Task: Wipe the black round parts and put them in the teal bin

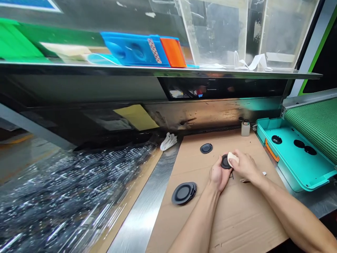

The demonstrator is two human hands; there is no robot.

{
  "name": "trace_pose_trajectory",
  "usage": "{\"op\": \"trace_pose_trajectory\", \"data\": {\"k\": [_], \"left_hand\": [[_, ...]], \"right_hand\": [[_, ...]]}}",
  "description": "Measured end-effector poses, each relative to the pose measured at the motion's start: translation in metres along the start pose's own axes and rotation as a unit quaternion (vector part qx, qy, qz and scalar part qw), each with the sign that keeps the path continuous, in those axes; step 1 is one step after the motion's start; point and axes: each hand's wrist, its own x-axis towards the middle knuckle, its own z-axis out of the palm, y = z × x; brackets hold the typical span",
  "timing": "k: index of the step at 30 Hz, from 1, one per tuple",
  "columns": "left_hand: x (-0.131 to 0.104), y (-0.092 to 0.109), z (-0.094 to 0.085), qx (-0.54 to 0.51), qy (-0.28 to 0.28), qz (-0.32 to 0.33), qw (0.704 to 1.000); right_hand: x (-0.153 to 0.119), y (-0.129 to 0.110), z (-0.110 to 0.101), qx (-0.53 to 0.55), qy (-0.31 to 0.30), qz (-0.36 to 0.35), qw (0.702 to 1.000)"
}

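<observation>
My left hand [219,175] holds a round black disc [225,162] above the cardboard sheet [250,214]. In my right hand [244,165] is a cream-coloured pad [232,159], pressed against the disc's right side. One black disc [206,148] lies on the cardboard beyond my left hand. A stack of several black discs [183,193] sits nearer, to the left of my left forearm.
At the right, a teal tray [289,168] holds black discs beside a green conveyor belt [316,119]. A small bottle [245,128] stands at the cardboard's far edge. Plastic-wrapped dark parts [65,196] fill the left. A metal shelf [158,71] crosses above.
</observation>
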Motion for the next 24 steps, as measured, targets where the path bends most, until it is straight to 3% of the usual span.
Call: {"op": "trace_pose_trajectory", "data": {"k": [7, 10, 13, 16, 18, 22, 24], "left_hand": [[0.002, -0.001, -0.001, 0.053, -0.032, -0.011, 0.998], [0.000, -0.001, -0.001, 0.069, -0.015, -0.015, 0.997], [-0.001, 0.001, 0.000, 0.076, -0.007, -0.023, 0.997], [0.001, 0.001, 0.000, 0.063, 0.002, -0.015, 0.998], [0.003, 0.000, -0.001, 0.049, 0.010, -0.010, 0.999], [0.006, -0.001, -0.004, 0.021, 0.005, -0.030, 0.999], [0.006, 0.000, -0.005, 0.020, 0.006, -0.034, 0.999]], "right_hand": [[0.009, 0.021, 0.005, 0.200, -0.010, -0.034, 0.979], [0.010, 0.025, 0.007, 0.223, -0.071, -0.033, 0.972], [0.008, 0.028, -0.001, 0.165, -0.107, -0.036, 0.980], [0.003, 0.025, -0.012, 0.013, -0.002, 0.010, 1.000], [0.000, 0.018, -0.014, -0.068, 0.052, 0.034, 0.996], [-0.001, 0.003, -0.008, -0.101, -0.002, -0.020, 0.995], [0.000, -0.003, -0.003, -0.122, 0.009, 0.010, 0.992]]}}
